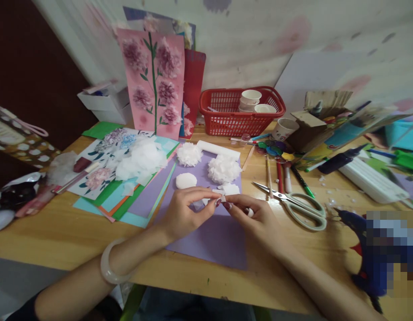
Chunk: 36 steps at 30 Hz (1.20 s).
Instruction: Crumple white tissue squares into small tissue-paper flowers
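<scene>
Over a purple sheet of paper [216, 243], my left hand [189, 209] pinches a small piece of white paper [223, 199] between thumb and fingers. From the other side, my right hand [260, 218] closes on the same piece, fingertips nearly meeting the left ones. A small white bit also shows among the right hand's curled fingers; what it is I cannot make out. Just beyond lie a white disc [186, 180], some white paper pieces [230, 189] and two ruffled white paper flowers, one at left [189, 154] and a larger one at right [224, 169]. A white roll [218, 150] lies behind them.
Scissors [293, 203] lie right of my hands, beside brushes and pens. A blue glue gun [357, 240] sits at far right. Coloured sheets topped with white tissue [141, 158] spread left. Behind stand a red basket [241, 122] with paper cups and a pink flower picture [136, 89].
</scene>
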{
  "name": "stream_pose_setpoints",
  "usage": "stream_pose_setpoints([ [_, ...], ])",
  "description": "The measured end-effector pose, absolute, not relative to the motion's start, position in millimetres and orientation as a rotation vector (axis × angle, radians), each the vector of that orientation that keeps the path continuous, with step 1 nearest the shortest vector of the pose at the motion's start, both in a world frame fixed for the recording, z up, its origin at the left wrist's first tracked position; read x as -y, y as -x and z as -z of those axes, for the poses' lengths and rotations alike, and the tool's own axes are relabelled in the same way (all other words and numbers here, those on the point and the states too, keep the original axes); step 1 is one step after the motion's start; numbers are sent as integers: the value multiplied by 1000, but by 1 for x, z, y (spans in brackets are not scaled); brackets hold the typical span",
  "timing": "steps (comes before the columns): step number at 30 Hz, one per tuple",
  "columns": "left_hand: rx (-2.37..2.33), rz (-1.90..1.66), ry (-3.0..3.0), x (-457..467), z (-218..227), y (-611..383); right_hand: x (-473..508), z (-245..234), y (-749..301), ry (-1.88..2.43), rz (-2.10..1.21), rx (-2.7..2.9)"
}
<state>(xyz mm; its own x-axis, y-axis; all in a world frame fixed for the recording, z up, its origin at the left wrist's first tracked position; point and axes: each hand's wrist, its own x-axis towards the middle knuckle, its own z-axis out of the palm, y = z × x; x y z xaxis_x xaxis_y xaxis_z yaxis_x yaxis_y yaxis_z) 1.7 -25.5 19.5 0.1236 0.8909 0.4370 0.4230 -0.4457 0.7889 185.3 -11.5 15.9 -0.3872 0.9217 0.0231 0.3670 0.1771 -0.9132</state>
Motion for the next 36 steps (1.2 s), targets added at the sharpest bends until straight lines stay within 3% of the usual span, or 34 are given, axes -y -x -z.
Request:
stream_pose_setpoints([
  [11,-1208,-1282,-2093,28,-18,-1,10,-18,-187,1261,-1265,1763],
  [18,-1535,-1425,-2043,23,-11,4,10,-13,-187,1267,-1299,1720],
  [25,-1203,-1443,-2424,26,-8,-3,8,-15,-185,1234,-1307,1702],
  [36,-1179,-1291,-2297,27,-5,-2,8,-14,-183,1206,-1246,1757],
])
